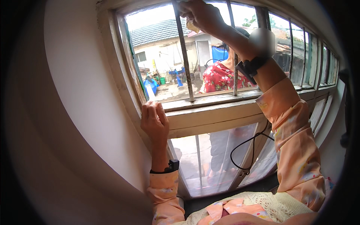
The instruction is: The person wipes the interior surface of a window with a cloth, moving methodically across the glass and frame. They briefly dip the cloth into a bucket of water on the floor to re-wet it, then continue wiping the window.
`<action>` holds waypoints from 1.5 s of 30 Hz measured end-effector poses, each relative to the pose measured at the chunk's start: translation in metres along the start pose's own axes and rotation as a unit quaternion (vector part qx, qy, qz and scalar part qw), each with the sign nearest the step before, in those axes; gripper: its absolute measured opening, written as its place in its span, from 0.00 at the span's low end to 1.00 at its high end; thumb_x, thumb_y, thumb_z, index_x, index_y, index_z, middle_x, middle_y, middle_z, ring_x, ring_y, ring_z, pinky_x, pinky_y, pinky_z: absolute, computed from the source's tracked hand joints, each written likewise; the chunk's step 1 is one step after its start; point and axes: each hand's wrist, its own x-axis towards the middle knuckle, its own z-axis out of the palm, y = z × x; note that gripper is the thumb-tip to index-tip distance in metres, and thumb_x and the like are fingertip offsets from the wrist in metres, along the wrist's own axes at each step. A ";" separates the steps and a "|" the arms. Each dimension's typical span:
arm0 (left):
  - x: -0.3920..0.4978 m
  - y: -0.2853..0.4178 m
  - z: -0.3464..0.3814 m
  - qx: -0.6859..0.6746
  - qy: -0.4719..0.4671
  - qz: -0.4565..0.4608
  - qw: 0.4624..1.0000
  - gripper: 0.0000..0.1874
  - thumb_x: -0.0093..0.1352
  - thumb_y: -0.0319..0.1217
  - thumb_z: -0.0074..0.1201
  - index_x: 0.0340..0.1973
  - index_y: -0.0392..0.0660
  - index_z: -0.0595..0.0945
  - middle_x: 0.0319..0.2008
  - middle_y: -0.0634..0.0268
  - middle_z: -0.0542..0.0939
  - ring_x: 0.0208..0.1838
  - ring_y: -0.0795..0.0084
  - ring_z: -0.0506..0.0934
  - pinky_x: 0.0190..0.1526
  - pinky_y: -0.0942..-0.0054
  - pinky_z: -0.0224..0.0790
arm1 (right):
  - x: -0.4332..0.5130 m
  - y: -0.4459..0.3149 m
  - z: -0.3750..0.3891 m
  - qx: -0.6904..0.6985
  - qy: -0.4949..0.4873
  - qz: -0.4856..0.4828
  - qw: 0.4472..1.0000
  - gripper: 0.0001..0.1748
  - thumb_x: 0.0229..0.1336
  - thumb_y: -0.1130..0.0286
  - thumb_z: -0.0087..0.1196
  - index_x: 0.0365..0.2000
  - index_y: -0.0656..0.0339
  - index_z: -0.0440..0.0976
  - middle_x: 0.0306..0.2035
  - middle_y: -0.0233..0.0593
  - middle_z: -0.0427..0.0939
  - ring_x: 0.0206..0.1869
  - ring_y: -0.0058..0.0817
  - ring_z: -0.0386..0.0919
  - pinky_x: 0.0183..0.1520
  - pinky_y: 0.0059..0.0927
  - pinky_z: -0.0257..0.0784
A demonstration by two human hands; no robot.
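My left hand [154, 118] is at the lower left corner of the wooden window frame [213, 114], fingers curled over the sill. A white strip [150, 92] rises just above its fingertips; whether the fingers pinch it is unclear. My right hand [201, 17] is raised to the top of the window beside a rusty metal bar [184, 53], closed around a yellowish piece of material [192, 26], perhaps a sponge or cloth. Both wrists wear black bands.
Several vertical bars cross the window. A person in a red floral top [219, 77] stands outside beyond them. A black cable [231, 154] hangs in a loop before the lower glass panes [188, 163]. A pale wall [84, 84] is at the left.
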 end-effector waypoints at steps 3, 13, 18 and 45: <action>0.008 0.012 -0.007 -0.053 -0.004 -0.025 0.998 0.04 0.70 0.28 0.56 0.35 0.41 0.78 0.37 0.55 0.80 0.38 0.55 0.81 0.36 0.64 0.75 | -0.015 0.019 0.025 -0.379 0.085 -0.211 0.897 0.15 0.61 0.70 0.58 0.48 0.61 0.76 0.37 0.43 0.83 0.31 0.34 0.84 0.35 0.33 0.79; 0.037 0.127 0.004 -0.324 -0.138 -0.185 0.918 0.30 0.69 0.35 0.61 0.65 0.43 0.69 0.56 0.51 0.77 0.55 0.57 0.79 0.51 0.61 0.76 | -0.136 0.023 0.045 -0.005 -0.065 -0.090 0.994 0.18 0.59 0.59 0.58 0.42 0.64 0.77 0.35 0.47 0.81 0.37 0.39 0.82 0.43 0.40 0.74; 0.051 0.138 0.020 -0.183 -0.128 -0.109 0.969 0.29 0.69 0.30 0.59 0.64 0.41 0.69 0.58 0.51 0.74 0.62 0.55 0.73 0.59 0.60 0.68 | -0.168 0.022 0.037 0.383 -0.121 0.066 0.913 0.18 0.61 0.62 0.53 0.46 0.64 0.74 0.36 0.46 0.81 0.40 0.34 0.80 0.46 0.40 0.74; 0.200 0.024 0.085 0.048 -0.077 0.170 0.981 0.26 0.59 0.14 0.60 0.52 0.45 0.81 0.48 0.59 0.82 0.51 0.59 0.79 0.54 0.67 0.72 | -0.322 0.202 -0.091 -0.323 0.191 -0.126 0.918 0.21 0.66 0.60 0.51 0.53 0.61 0.73 0.65 0.47 0.67 0.66 0.46 0.65 0.67 0.48 0.55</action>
